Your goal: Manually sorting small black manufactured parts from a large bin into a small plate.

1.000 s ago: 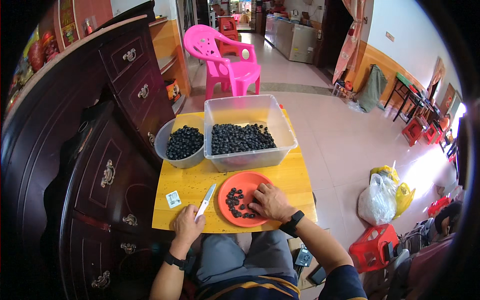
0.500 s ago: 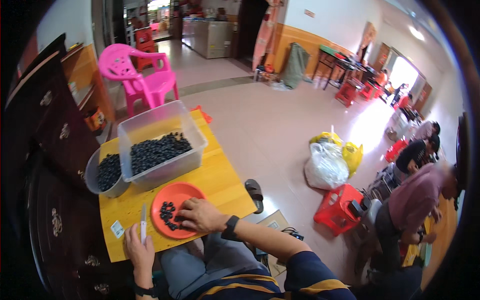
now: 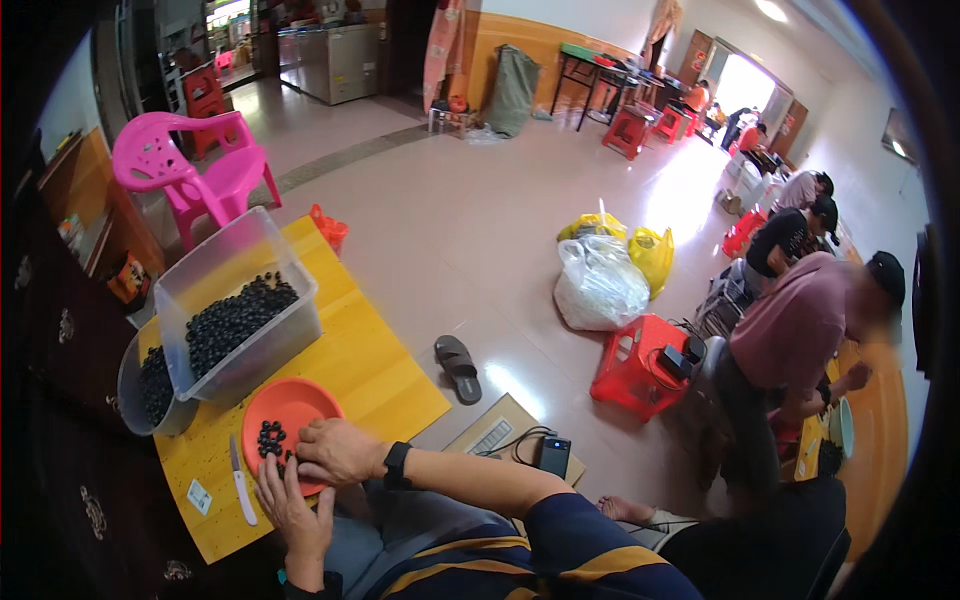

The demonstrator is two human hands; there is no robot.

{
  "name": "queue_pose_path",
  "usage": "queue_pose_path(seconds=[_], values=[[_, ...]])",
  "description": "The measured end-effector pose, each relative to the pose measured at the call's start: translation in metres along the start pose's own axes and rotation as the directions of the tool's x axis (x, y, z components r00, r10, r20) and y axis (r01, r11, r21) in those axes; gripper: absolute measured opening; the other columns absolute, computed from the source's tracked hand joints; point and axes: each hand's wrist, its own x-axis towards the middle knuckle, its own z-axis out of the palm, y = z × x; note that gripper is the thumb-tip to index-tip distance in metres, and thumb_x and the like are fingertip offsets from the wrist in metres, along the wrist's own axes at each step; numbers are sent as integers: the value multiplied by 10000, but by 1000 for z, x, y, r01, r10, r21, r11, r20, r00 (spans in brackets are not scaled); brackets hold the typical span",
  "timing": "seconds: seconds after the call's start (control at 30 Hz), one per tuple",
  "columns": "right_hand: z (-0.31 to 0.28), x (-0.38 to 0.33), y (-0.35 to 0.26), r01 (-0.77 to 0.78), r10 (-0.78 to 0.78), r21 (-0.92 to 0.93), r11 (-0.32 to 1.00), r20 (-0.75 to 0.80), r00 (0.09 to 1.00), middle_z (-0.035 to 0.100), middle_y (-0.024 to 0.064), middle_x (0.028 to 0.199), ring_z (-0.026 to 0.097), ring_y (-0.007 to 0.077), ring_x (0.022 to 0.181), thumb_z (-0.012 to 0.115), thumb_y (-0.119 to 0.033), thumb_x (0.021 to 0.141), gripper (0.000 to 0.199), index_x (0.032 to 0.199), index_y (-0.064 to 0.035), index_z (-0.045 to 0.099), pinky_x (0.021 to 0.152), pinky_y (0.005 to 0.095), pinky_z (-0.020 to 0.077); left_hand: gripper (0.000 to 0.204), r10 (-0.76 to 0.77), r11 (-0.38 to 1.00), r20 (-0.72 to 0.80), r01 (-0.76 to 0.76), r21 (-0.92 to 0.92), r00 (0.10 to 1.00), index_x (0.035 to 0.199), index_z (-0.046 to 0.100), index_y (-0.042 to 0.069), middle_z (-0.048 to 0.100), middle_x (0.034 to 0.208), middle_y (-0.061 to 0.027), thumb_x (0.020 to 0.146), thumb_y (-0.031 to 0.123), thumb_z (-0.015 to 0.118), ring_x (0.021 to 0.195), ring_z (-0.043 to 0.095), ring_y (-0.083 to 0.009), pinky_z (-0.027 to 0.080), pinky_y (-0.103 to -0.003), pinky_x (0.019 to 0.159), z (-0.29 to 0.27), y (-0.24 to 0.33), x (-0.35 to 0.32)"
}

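An orange-red plate (image 3: 298, 397) on the yellow table holds a small cluster of dark round berry-like pieces (image 3: 270, 438). Over the plate's near right part, my right hand (image 3: 343, 450) has its fingers bent and closed, and I cannot make out what is in them. My left hand (image 3: 297, 508) reaches over the near left rim beside it, fingers stretched and apart, fingertips by the dark pieces. A knife (image 3: 243, 496) with a pale handle lies left of the plate, free of both hands.
Behind the plate stand a clear plastic bin (image 3: 305, 325) and a round tub (image 3: 135, 405), both holding many dark pieces. A paper tag (image 3: 199, 497) lies on the table (image 3: 385, 370). Beyond are a pink chair (image 3: 225, 180), a sandal (image 3: 458, 368) and a red stool (image 3: 645, 375); people work at right.
My left hand has left the knife and come to the plate's rim. The right hand's fingers have drawn in toward it. The whole view has shifted, so things appear farther left.
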Motion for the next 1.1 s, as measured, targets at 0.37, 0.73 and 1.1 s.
queue_pose_path(seconds=[0.37,0.73,1.1], values=[[3,-13,-3,69,-70,19,997,2,998,585,146,852,574,326,833,612,-369,842,332,876,-39,599,771,436,464,670,32,996,-35,-35,-77,999,1374,415,7,324,1480,-232,849,352,651,1393,244,-445,213,-547,1128,11,-12,-7],[5,5,-12,-45,52,-38,998,179,982,637,138,708,635,327,681,605,-298,852,268,765,-46,620,620,436,496,668,15,998,19,-13,-60,1000,1376,406,-12,302,1492,-245,865,353,635,1394,244,-448,216,-538,1128,5,-11,-6],[-17,26,-12,-327,421,417,848,-154,894,615,213,692,607,405,668,616,-305,868,309,763,-15,641,623,478,480,642,27,999,65,-26,-21,997,1382,400,-15,290,1502,-244,910,385,571,1404,229,-443,201,-546,1129,1,-12,-16]])
